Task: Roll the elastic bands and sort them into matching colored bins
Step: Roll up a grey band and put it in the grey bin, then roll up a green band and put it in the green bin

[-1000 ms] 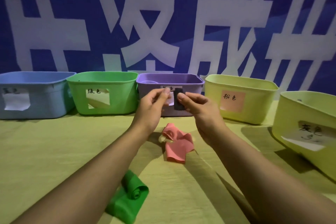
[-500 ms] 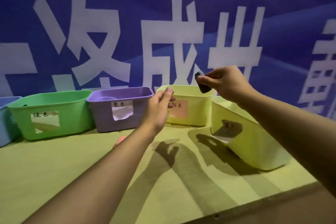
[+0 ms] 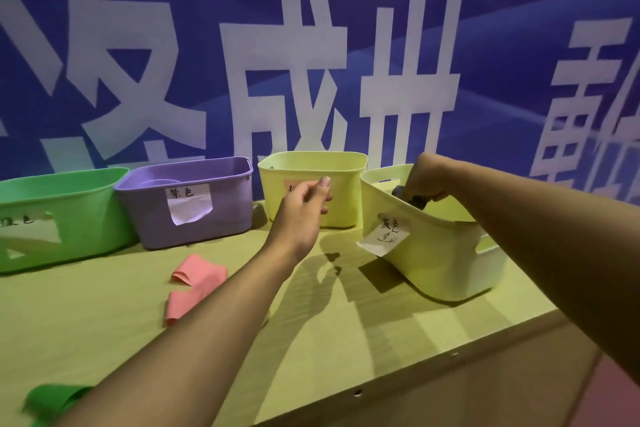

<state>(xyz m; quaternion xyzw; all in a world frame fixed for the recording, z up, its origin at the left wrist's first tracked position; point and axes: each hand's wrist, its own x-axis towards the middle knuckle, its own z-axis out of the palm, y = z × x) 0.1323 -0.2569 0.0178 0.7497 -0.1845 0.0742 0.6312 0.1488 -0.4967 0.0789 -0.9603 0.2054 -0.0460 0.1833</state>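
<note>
Tabletop (image 3: 311, 340): pink band (image 3: 194, 282) beside left forearm (image 3: 214, 315).

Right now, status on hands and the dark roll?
Right hand pinches dark roll over the grey-label bin, not released. Left hand idle in the air, holds nothing. Pink band and green band unrolled on table. Nothing blocking.

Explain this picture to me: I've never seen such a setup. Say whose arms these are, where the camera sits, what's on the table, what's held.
No machine here: a person's bare arms, filmed by a camera worn on the head. The right hand pinches a dark rolled elastic band inside the pale yellow plastic bin with the paper label. The left hand hovers, holding nothing. On the yellowish table lie a pink elastic band and a green elastic band, behind them a green bin, a purple bin and another yellow bin.
</note>
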